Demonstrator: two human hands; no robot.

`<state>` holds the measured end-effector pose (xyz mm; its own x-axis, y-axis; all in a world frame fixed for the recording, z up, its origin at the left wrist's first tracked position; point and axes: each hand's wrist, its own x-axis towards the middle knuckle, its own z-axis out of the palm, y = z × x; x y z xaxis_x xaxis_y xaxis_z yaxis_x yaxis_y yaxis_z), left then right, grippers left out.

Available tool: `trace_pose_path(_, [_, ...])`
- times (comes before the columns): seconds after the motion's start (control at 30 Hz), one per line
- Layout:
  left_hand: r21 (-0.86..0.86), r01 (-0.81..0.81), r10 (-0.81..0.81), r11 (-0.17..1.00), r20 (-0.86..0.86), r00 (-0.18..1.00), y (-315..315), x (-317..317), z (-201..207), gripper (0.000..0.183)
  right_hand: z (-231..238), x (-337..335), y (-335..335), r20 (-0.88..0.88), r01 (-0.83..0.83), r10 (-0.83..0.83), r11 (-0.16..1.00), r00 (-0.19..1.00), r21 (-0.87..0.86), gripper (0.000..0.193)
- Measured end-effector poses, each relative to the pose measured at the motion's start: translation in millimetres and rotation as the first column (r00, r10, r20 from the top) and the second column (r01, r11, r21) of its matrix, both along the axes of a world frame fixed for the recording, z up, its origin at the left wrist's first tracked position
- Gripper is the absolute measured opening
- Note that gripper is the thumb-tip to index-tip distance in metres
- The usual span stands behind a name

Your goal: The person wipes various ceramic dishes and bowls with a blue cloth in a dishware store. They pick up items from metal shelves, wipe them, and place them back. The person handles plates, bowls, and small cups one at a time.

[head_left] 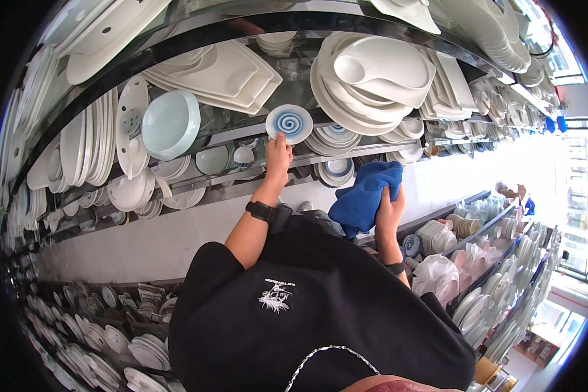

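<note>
In my left hand [279, 159] is a small white plate [296, 136] with a blue spiral, gripped at its near rim and held up at the shelf's front edge. My right hand [390, 212] is closed round a bunched blue cloth [364, 201], which hangs to the right of the plate and apart from it. Just right of the small plate, a stack of round plates [330, 145] with blue in the middle sits on the shelf. Beyond it rises a tall pile of white oval plates [398, 68]. A pale blue-green bowl [170, 124] leans to the left.
Glass shelves with a dark front edge [242, 27] run across ahead, loaded with white dishes. Angular white platters [222, 75] lie at the far left of the small plate. More racks of crockery [480, 287] stand behind me on the right, and stacked plates [147, 351] at lower left.
</note>
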<state>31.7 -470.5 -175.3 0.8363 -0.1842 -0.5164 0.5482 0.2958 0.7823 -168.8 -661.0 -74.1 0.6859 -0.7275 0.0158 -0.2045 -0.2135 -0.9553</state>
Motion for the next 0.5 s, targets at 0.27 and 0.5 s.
trace_pose_path(0.27, [-0.013,0.016,-0.017,1.0,-0.021,1.0,3,22,-23,0.037,-6,2,2,0.021,0.108,-0.108,0.994,0.994,-0.018,0.024])
trace_pose_path(0.5, [-0.017,-0.032,0.032,0.999,-0.029,0.999,-11,23,-20,0.043,-5,28,4,0.077,0.08,-0.081,0.997,0.994,0.011,0.022])
